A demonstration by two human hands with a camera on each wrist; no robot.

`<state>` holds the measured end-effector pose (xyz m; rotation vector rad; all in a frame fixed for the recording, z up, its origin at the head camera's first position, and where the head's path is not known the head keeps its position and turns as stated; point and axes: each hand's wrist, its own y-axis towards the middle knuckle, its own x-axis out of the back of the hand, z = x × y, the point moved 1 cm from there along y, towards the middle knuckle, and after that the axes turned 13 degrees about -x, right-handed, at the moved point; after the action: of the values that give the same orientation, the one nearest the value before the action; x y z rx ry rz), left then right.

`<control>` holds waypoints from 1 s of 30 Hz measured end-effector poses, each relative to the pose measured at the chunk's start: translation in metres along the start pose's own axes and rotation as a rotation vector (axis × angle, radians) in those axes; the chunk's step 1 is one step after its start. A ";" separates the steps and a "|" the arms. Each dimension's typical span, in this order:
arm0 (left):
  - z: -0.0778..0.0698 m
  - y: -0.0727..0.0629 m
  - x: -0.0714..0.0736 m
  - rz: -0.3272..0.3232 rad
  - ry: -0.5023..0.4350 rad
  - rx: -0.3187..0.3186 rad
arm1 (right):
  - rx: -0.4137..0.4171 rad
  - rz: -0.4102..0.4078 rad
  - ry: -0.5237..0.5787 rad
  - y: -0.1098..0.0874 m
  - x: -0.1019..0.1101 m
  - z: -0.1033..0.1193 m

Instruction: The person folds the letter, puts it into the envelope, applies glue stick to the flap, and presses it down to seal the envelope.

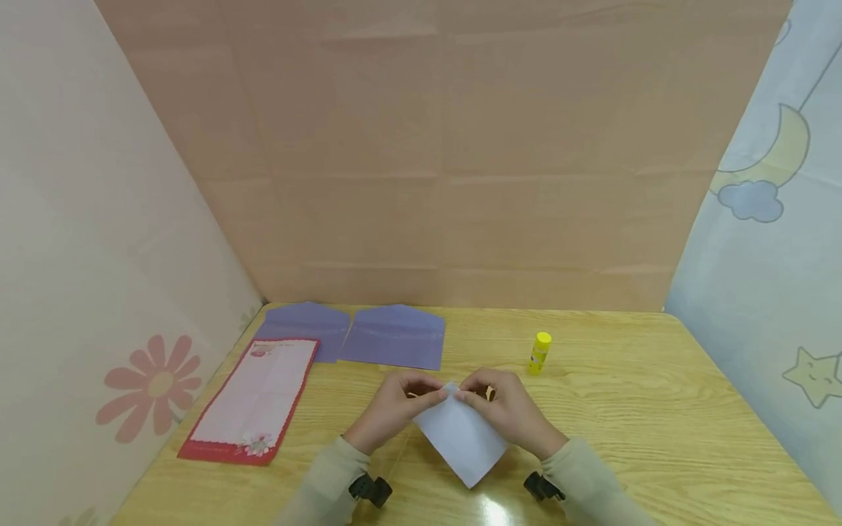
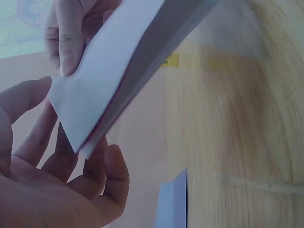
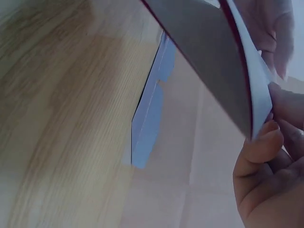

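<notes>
A folded sheet of paper (image 1: 460, 442), white on its outer face, is raised above the table's near side. My left hand (image 1: 399, 409) pinches its top corner between thumb and fingers. Close beside it, my right hand (image 1: 509, 410) pinches the same corner from the other side. Two layers of the folded paper (image 2: 107, 71) stand slightly apart in the left wrist view. A thin dark red edge runs along the paper (image 3: 209, 52) in the right wrist view. The lower corner of the sheet points toward me.
On the left of the wooden table (image 1: 625, 409) lies a red-bordered letter sheet (image 1: 256, 398), overlapping a purple envelope (image 1: 316, 325). A second purple envelope (image 1: 397, 340) lies beside that one. A yellow glue stick (image 1: 539, 353) stands behind my right hand.
</notes>
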<state>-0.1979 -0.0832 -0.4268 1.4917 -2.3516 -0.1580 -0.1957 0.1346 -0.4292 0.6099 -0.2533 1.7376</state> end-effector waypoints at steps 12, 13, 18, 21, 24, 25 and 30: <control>0.003 -0.001 -0.004 -0.035 0.012 -0.041 | 0.009 0.063 -0.054 0.001 -0.004 -0.002; 0.004 0.000 -0.004 -0.047 0.011 -0.040 | 0.000 0.072 -0.060 0.000 -0.003 -0.003; 0.005 0.000 -0.002 -0.078 0.029 -0.039 | -0.009 0.100 -0.062 -0.002 0.000 -0.006; 0.004 0.000 -0.002 -0.070 0.037 -0.040 | -0.009 0.112 -0.045 -0.002 0.001 -0.006; 0.004 0.000 -0.002 -0.069 0.045 -0.042 | -0.022 0.119 -0.032 -0.001 0.001 -0.006; 0.004 0.000 -0.002 -0.072 0.050 -0.042 | -0.027 0.118 -0.037 -0.001 0.001 -0.006; 0.006 -0.001 0.003 -0.120 0.063 -0.042 | -0.043 0.127 -0.085 0.000 0.004 -0.009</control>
<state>-0.1999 -0.0872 -0.4317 1.5938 -2.1975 -0.1862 -0.1988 0.1425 -0.4347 0.6485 -0.3957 1.8256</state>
